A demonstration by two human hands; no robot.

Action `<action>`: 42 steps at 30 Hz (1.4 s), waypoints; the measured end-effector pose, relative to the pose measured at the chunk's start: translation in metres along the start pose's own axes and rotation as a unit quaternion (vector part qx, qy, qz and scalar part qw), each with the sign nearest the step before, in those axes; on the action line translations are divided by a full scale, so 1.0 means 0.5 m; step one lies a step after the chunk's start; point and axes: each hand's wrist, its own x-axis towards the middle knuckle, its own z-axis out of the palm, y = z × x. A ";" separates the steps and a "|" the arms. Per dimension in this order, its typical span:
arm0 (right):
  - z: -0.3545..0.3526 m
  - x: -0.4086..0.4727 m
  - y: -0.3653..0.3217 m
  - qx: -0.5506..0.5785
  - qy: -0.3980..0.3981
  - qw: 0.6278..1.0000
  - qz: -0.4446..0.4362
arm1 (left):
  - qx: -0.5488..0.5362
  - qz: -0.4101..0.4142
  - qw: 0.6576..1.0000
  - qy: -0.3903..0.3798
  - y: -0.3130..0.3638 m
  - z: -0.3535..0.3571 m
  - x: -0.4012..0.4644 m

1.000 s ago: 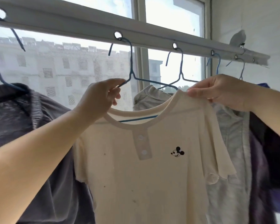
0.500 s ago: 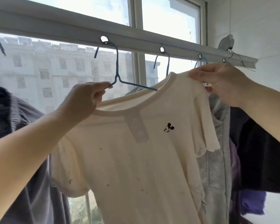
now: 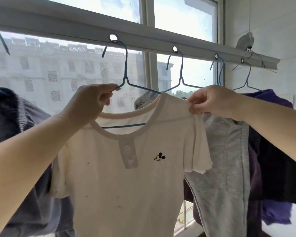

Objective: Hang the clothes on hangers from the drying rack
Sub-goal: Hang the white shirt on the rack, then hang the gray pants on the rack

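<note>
A cream T-shirt (image 3: 120,177) with two buttons and a small cartoon mouse print hangs on a blue wire hanger (image 3: 126,72). The hanger's hook sits in a ring of the grey drying rack bar (image 3: 143,40). My left hand (image 3: 91,101) grips the shirt's left shoulder together with the hanger's left arm. My right hand (image 3: 212,100) pinches the shirt's right shoulder fabric. The hanger's bottom wire shows through the neckline.
A dark grey garment (image 3: 15,151) hangs at the left. Behind the shirt on the right hang a light grey garment (image 3: 225,159) and a purple and dark one (image 3: 277,151), each on blue hangers. A window and a white wall (image 3: 272,23) lie beyond.
The shirt's right shoulder, lifted high half a second ago, has come down over the hanger's right arm. My right hand lowered with it; my left hand kept its grip.
</note>
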 end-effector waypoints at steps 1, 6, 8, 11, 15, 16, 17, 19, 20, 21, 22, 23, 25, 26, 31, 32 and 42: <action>0.001 0.001 -0.004 -0.008 -0.003 1.000 0.001 | -0.003 -0.004 1.000 -0.004 0.003 0.000 0.000; 0.015 0.001 -0.038 -0.035 0.015 0.999 -0.033 | 0.017 -0.001 1.000 -0.005 0.025 0.004 -0.010; 0.025 0.003 -0.050 -0.066 0.051 0.994 -0.070 | 0.037 0.002 0.999 -0.006 0.032 0.000 -0.014; 0.038 0.005 -0.068 -0.111 0.115 0.980 -0.121 | 0.058 -0.005 0.998 -0.011 0.040 -0.015 -0.021; 0.053 0.005 -0.099 -0.126 0.155 0.965 -0.168 | 0.094 0.000 0.996 -0.004 0.057 -0.051 -0.038; 0.055 0.004 -0.108 -0.124 0.161 0.964 -0.174 | 0.107 0.005 0.994 0.001 0.063 -0.062 -0.043; 0.058 0.002 -0.116 -0.120 0.165 0.963 -0.178 | 0.122 0.013 0.992 0.006 0.069 -0.071 -0.047; 0.063 -0.001 -0.132 -0.112 0.168 0.961 -0.188 | 0.164 0.027 0.986 0.019 0.081 -0.096 -0.057; 0.065 -0.005 -0.139 -0.110 0.167 0.961 -0.192 | 0.191 0.033 0.981 0.028 0.086 -0.109 -0.061; 0.067 -0.008 -0.145 -0.109 0.165 0.961 -0.196 | 0.223 0.036 0.973 0.040 0.091 -0.121 -0.065; 0.069 -0.013 -0.152 -0.107 0.161 0.960 -0.202 | 0.260 0.035 0.963 0.053 0.096 -0.136 -0.070; 0.071 -0.018 -0.158 -0.106 0.157 0.960 -0.206 | 0.296 0.031 0.952 0.066 0.100 -0.149 -0.073; 0.079 -0.029 -0.173 -0.107 0.151 0.958 -0.219 | 0.349 0.008 0.933 0.087 0.104 -0.178 -0.083; 0.083 -0.034 -0.180 -0.110 0.150 0.956 -0.228 | 0.366 -0.012 0.926 0.093 0.105 -0.193 -0.087; 0.119 -0.059 -0.222 -0.100 0.126 0.947 -0.277 | 0.435 -0.138 0.889 0.048 0.106 -0.259 -0.124; 0.129 -0.064 -0.231 -0.096 0.119 0.947 -0.283 | 0.426 -0.172 0.887 0.031 0.106 -0.267 -0.132; 0.187 -0.064 -0.367 -0.001 0.024 0.955 -0.295 | 0.079 -0.314 0.945 0.046 0.096 -0.314 -0.143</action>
